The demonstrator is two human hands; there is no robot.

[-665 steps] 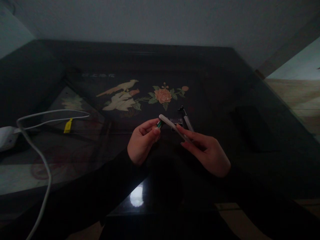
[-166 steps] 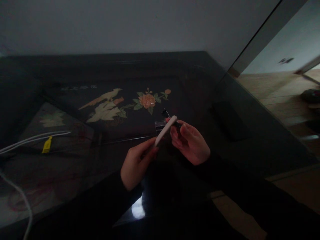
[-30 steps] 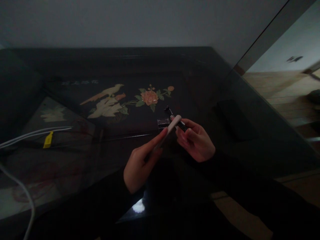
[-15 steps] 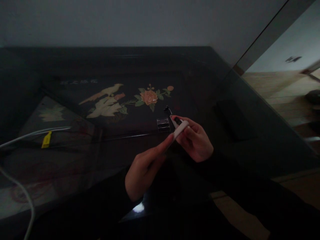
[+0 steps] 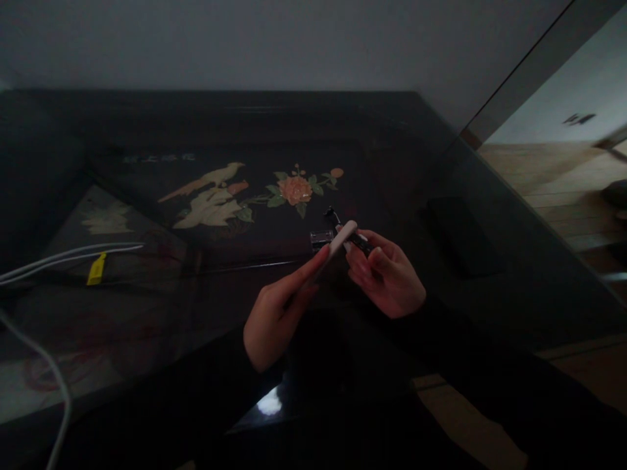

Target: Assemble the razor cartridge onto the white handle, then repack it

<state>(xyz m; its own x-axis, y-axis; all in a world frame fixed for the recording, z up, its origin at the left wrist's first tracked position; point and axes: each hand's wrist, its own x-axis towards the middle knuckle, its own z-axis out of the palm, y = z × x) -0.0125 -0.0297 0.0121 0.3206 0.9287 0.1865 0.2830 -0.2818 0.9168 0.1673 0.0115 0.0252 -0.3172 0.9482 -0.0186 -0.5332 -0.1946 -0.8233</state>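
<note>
My left hand (image 5: 284,307) pinches a slim white object with rounded ends (image 5: 341,238), seen nearly edge-on and tilted up to the right. My right hand (image 5: 389,274) is closed on a small dark piece (image 5: 361,244) close beside the white object; whether the two touch I cannot tell. A thin light-coloured strap with a black end (image 5: 329,211) sticks out beyond the fingers. Just behind the white object, a small clear case with dark contents (image 5: 319,239) lies on the dark glossy table (image 5: 392,150), partly covered.
Pale cables (image 5: 73,253) with a yellow tag (image 5: 96,269) run along the left. A black flat rectangular object (image 5: 463,235) lies to the right. Inlaid bird and flower pictures decorate the tabletop. A pale wall rises behind, and wooden floor shows at the right.
The white object has shifted left and now overlaps part of the clear case. My right hand has moved slightly right, and more of the dark piece shows in its fingers.
</note>
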